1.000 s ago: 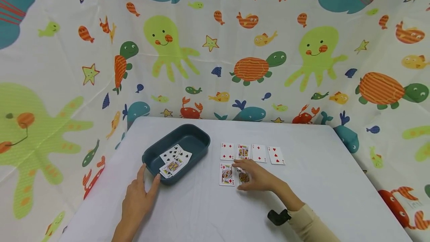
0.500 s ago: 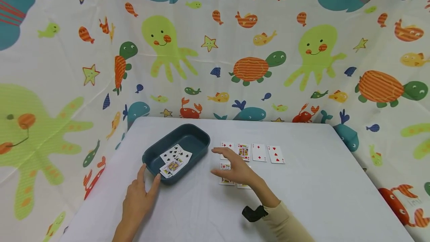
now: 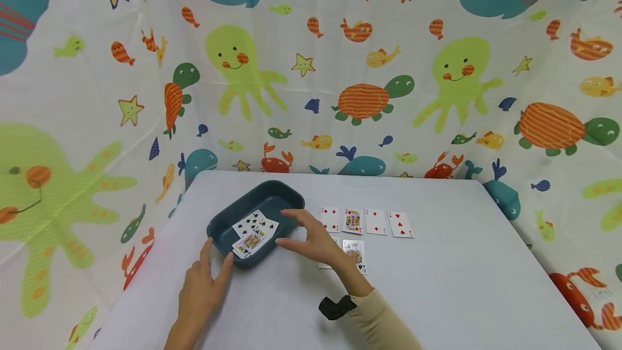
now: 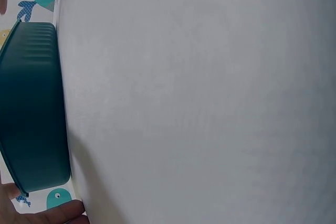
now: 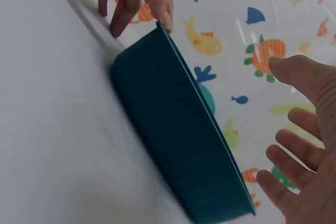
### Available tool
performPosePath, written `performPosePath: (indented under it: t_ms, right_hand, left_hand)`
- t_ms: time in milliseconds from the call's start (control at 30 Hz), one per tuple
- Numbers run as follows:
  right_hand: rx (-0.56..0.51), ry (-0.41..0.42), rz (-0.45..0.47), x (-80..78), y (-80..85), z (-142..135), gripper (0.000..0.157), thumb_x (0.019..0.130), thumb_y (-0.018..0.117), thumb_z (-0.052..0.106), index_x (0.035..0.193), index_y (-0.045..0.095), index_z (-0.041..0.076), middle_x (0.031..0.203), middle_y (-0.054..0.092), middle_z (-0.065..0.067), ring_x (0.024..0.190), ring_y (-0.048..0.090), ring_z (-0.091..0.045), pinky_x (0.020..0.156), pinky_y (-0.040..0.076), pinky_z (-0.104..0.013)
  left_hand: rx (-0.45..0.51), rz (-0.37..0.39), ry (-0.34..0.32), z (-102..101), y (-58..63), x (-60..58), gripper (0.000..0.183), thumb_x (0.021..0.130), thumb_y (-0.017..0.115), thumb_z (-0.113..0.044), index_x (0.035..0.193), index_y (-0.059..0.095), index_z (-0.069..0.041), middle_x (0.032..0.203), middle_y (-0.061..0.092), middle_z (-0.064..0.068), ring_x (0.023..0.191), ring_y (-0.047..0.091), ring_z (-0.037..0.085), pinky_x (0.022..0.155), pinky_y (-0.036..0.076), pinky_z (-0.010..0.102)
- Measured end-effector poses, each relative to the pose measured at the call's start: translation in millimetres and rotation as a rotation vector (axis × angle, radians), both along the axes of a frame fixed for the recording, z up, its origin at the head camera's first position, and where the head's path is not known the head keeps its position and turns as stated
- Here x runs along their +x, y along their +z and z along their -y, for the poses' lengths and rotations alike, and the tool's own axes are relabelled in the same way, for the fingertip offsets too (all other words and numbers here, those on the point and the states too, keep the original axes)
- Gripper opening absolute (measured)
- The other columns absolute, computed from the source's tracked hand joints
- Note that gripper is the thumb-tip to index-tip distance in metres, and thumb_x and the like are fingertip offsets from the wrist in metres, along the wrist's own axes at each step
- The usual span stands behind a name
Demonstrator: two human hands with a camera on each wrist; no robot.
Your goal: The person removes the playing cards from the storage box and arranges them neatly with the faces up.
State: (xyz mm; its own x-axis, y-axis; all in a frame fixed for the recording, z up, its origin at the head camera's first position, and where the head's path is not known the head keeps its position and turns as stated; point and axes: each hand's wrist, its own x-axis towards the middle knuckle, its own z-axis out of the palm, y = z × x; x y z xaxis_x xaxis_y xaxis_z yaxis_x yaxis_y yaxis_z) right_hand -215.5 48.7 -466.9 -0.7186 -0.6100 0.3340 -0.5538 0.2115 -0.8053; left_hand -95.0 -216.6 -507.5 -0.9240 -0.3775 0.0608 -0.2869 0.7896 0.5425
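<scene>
In the head view a dark teal tray (image 3: 286, 190) stands on the table with several playing cards (image 3: 253, 243) inside, a face card on top of spade cards. My left hand (image 3: 200, 288) rests at its near left end, thumb and forefinger apart and touching the rim. My right hand (image 3: 313, 239) hovers by the tray's right side, its fingers spread and holding nothing. The right wrist view shows that hand's parted thumb and fingers (image 5: 296, 153) beside the tray wall (image 5: 168, 124). A face card (image 3: 354, 255) lies behind the right wrist; another card beside it is mostly hidden by the hand.
A row of playing cards lies right of the tray: a diamond card (image 3: 330, 219), a face card (image 3: 352, 221), another diamond card (image 3: 376, 221) and a heart card (image 3: 400, 224). White cloth covers the table (image 3: 461, 263). A sea-animal curtain (image 3: 311, 69) hangs behind and at the sides.
My right hand has moved left from above the lower card row to the tray's right side, uncovering the lower right face card. The left hand and tray have stayed in place.
</scene>
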Motion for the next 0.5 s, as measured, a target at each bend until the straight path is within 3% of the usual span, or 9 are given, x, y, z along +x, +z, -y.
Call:
performPosePath:
  t_ms: [333, 500]
  right_hand:
    - [-0.032, 0.038, -0.001, -1.9, -6.6, 42, 0.062, 0.091, 0.079, 0.027, 0.146, 0.054, 0.011, 0.145, 0.057, -0.007, 0.135, 0.053, -0.025, 0.110, 0.044, -0.042]
    - [0.019, 0.043, -0.002, -4.9, -8.8, 56, 0.065, 0.089, 0.081, 0.029, 0.147, 0.054, 0.014, 0.146, 0.056, -0.004, 0.135, 0.051, -0.016, 0.111, 0.042, -0.039]
  left_hand:
    - [-0.003, -0.017, -0.004, 2, -3.8, 1.0, 0.085, 0.102, 0.045, -0.064, 0.160, 0.024, -0.005, 0.118, 0.058, 0.041, 0.106, 0.060, 0.055, 0.074, 0.052, 0.065]
    - [-0.010, -0.009, -0.005, 1, -2.0, 1.3, 0.085, 0.102, 0.045, -0.064, 0.160, 0.023, -0.005, 0.118, 0.058, 0.040, 0.106, 0.060, 0.054, 0.076, 0.052, 0.065]
